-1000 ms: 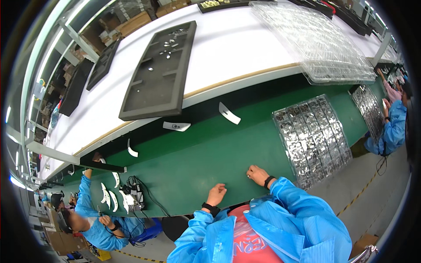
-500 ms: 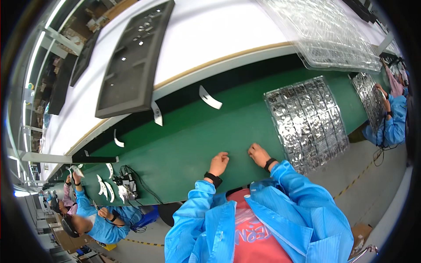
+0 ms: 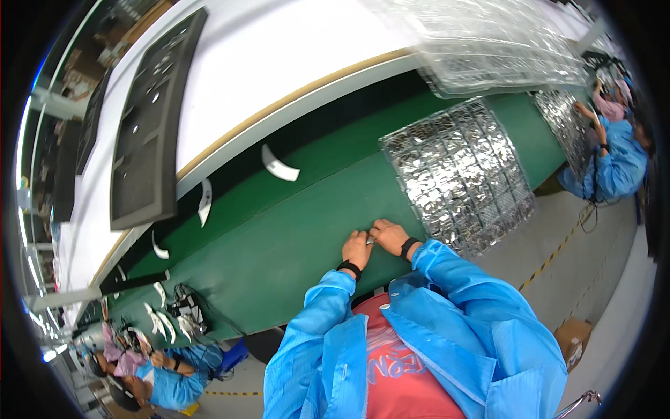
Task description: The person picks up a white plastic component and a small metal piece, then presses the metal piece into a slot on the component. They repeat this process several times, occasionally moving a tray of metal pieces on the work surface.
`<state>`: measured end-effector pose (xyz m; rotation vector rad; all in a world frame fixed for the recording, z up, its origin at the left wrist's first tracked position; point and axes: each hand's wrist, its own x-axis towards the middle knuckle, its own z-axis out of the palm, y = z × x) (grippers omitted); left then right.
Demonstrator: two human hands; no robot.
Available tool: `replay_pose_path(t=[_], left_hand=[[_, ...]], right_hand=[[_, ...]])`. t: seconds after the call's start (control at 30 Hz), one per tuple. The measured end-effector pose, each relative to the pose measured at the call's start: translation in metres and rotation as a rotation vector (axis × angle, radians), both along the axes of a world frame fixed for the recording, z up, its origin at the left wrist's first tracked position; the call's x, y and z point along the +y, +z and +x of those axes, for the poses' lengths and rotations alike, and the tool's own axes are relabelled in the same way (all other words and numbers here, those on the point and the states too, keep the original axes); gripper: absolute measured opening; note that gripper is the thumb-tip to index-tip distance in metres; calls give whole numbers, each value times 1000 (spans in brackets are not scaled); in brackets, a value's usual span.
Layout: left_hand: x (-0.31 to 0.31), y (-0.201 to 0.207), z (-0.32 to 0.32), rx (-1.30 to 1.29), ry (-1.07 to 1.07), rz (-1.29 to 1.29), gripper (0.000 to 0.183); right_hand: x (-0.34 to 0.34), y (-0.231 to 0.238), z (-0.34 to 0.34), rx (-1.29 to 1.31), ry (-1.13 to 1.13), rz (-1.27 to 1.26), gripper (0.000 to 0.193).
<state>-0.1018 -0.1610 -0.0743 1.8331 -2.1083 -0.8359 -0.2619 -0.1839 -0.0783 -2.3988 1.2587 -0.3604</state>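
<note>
Over the green work surface [image 3: 314,244], my left hand [image 3: 356,250] and my right hand [image 3: 391,236] meet with fingertips nearly touching. Both are closed in a pinch. A small silvery piece [image 3: 370,240] shows between them; its kind is too small to make out. Just right of my right hand lies a clear compartment tray [image 3: 460,174] full of shiny silvery parts. Ahead of my hands, near the shelf, rests a curved white piece [image 3: 280,166], with another white curved piece [image 3: 204,202] farther left.
A raised white shelf [image 3: 258,70] runs along the far side, carrying a dark foam tray [image 3: 150,119] and stacked clear plastic trays [image 3: 499,59]. At left are several curved white pieces [image 3: 166,327] and a black device with cables [image 3: 190,307]. Co-workers in blue sit at left [image 3: 174,384] and right [image 3: 614,157].
My hands have come together from being apart, and a small silvery piece now shows between them. The view has shifted, so the shelf and trays sit farther left in the picture.
</note>
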Motion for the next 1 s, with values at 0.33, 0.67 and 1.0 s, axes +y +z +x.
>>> replay_pose_path(t=[0.33,0.67,1.0], left_hand=[[-1,-14,-3,-89,-16,-109,9],[1,-4,-11,-268,-233,-95,14],[-4,-2,-5,-1,-263,-129,15]], right_hand=[[8,6,11,85,-24,-49,13],[77,47,-34,-198,-300,251,14],[173,118,-86,-296,-715,284,24]])
